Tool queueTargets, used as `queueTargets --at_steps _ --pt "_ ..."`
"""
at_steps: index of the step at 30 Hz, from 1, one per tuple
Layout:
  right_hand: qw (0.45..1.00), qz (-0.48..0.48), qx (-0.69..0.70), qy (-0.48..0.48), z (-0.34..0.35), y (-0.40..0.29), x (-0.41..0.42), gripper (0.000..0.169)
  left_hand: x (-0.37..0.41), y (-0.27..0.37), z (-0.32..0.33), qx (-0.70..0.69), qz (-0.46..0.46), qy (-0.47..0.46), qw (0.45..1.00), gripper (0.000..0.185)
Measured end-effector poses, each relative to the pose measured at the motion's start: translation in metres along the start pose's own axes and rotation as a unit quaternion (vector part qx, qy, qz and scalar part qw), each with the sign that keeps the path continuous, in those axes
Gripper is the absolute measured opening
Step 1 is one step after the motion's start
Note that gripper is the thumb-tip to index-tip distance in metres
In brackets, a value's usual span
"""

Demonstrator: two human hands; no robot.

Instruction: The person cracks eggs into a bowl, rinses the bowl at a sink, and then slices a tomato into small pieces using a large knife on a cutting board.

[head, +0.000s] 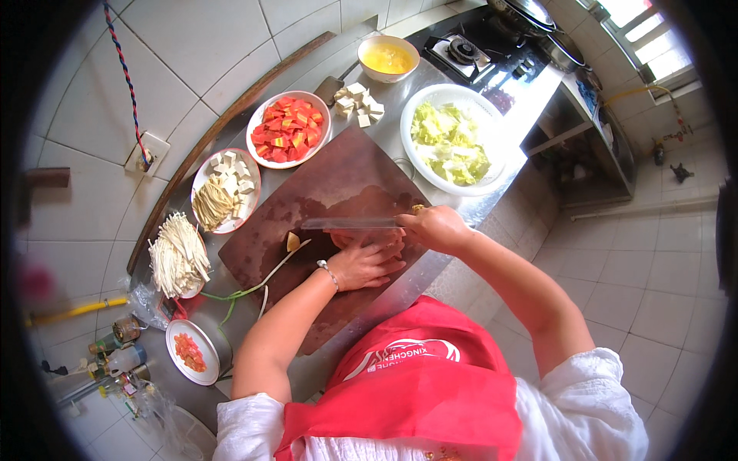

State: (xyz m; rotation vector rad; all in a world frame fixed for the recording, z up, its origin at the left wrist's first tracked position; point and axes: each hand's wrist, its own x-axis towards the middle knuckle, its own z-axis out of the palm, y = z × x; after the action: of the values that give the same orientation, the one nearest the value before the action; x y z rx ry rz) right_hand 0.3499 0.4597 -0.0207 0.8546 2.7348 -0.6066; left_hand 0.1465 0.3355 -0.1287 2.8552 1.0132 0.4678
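Observation:
My right hand [436, 229] is closed around the handle of a knife [351, 223], whose blade lies crosswise over a piece of raw meat [340, 237]. Pressed on the meat just below the blade, with fingers spread, is my left hand [366, 266], wearing a bracelet. Both are over a dark red-brown cutting board [277, 201], wet in patches. A small piece of ginger or similar root [293, 241] and scallions [277, 269] lie on the board left of my left hand; the scallions reach past its edge. How firmly the left fingers hold the meat cannot be told.
Around the board stand bowls of cut tomato [288, 129], tofu with noodle-like strips [226, 190], beaten egg [388, 59] and enoki mushrooms [179, 255]. A white colander [496, 129] holds leafy greens. Tofu cubes [358, 104] lie near a gas burner [463, 52]. A plate of chopped meat [190, 351] is lower left.

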Motion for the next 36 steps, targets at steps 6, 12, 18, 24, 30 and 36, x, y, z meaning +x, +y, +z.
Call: queueTargets --at_steps 6,12,18,24,30,36 --pt "0.964 0.117 0.159 0.178 0.015 0.002 -0.029 0.023 0.038 -0.004 -0.026 -0.049 -0.082 -0.069 0.993 0.060" --pt "0.928 0.241 0.208 0.196 0.033 0.004 -0.062 0.020 0.074 -0.019 -0.048 -0.069 -0.112 -0.155 0.979 0.061" --pt "0.902 0.273 0.264 0.205 0.042 -0.008 -0.075 0.025 0.075 -0.020 -0.011 0.013 -0.307 0.032 0.951 0.053" --pt "0.895 0.256 0.303 0.203 0.040 -0.031 -0.083 0.027 0.067 -0.013 -0.034 -0.095 -0.419 0.019 0.903 0.076" --pt "0.928 0.205 0.251 0.186 0.035 -0.049 -0.086 0.028 0.033 -0.026 -0.032 -0.167 -0.402 0.095 0.895 0.064" --pt "0.947 0.208 0.206 0.135 0.035 -0.055 -0.080 0.022 0.037 -0.026 -0.025 -0.146 -0.371 0.144 0.906 0.052"
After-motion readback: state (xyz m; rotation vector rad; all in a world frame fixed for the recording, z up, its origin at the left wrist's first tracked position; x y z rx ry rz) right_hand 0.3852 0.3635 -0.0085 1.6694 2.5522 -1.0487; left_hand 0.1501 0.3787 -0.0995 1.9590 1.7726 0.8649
